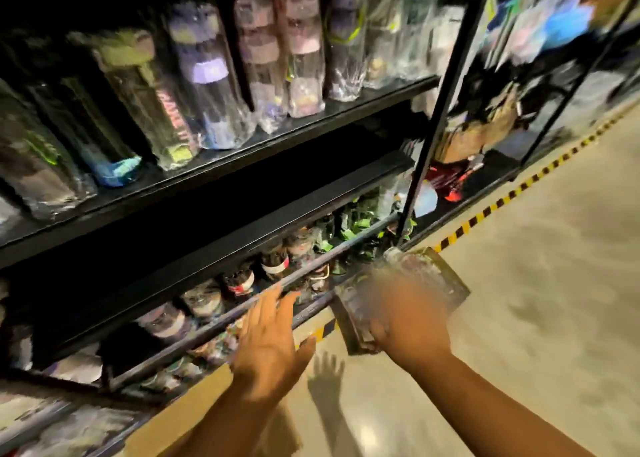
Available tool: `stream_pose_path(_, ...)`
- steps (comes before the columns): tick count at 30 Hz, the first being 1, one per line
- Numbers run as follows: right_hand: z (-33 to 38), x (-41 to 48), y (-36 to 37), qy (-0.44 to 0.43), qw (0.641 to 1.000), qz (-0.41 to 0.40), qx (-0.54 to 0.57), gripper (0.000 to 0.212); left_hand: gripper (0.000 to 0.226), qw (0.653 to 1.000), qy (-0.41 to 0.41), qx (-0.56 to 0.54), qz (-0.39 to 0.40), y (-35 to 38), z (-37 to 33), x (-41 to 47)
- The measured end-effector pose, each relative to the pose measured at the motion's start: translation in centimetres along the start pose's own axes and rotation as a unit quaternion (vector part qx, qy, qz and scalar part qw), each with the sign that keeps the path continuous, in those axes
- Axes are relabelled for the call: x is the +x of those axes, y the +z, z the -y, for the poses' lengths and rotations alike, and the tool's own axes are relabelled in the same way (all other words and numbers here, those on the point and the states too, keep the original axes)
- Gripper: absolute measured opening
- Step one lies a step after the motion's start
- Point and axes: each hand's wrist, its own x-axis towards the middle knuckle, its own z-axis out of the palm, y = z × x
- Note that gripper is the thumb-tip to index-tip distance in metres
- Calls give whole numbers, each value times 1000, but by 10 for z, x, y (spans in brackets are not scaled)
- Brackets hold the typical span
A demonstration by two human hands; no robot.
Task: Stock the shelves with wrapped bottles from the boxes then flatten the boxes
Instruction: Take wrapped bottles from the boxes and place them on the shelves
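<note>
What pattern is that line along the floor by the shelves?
Yellow and black stripes on the floor tape, clearest in the head view.

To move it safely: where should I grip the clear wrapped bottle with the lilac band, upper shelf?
Grip the clear wrapped bottle with the lilac band round its lower body, probably from the open aisle side: it stands upright, neighbouring bottles close beside it.

At five o'clock the right hand grips a blurred, clear wrapped bottle. At six o'clock the left hand, fingers straight and spread, has its fingertips at the lower shelf rail. Toward eleven o'clock, shelved bottles line the upper shelf. Striped floor tape runs at three o'clock.
</note>
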Motion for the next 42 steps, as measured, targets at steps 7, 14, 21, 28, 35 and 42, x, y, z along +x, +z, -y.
stream_pose_path(7, -127, 1, -14, 101, 995, 2, -1, 68, 74, 991, 124, 7, 47, 50, -120, 51)
stream_pose_path(14, -203, 23, 9, 178, 984, 5, -15, 69, 72, 981, 173, 9, 88, 104, -182, 129)
stream_pose_path(21, -240, 111, 33, 199, 979, 52, 11, 67, 71, 980, 107, 11, 166, 151, -205, 220)
stream_pose_path(28, -268, 239, 121, 177, 976, 117, 47, 71, 71, 979, 65, 2, 194, 242, -194, 332)
stream_pose_path(35, -297, 349, 276, 175, 967, 167, 85, 80, 77, 975, 33, 10, 219, 390, -160, 385)
stream_pose_path(42, -330, 421, 423, 125, 964, 225, 65, 92, 75, 967, -89, -33, 237, 504, -131, 388)
